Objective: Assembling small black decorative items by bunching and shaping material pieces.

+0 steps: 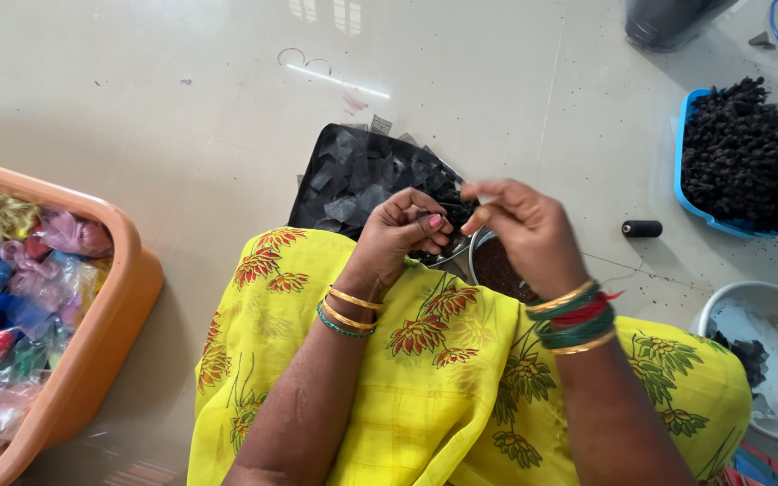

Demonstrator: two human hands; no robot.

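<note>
Both hands pinch one small dark piece between them: left hand (pixel 404 227) and right hand (pixel 522 227) meet fingertip to fingertip above the near edge of the black tray of cut dark squares (pixel 353 180).

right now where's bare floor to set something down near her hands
Bare floor lies between the orange tub and the black tray, and beyond the tray. The right side is crowded: thread spool, blue tray, white bowl.

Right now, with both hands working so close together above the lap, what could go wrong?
1. The small dark piece pinched between the left hand and right hand could slip and drop onto the yellow cloth.
2. The thread running to the black spool on the floor might tug it and make it roll.
3. The metal bowl sits partly hidden under the right hand, so a wrist could bump it.
</note>
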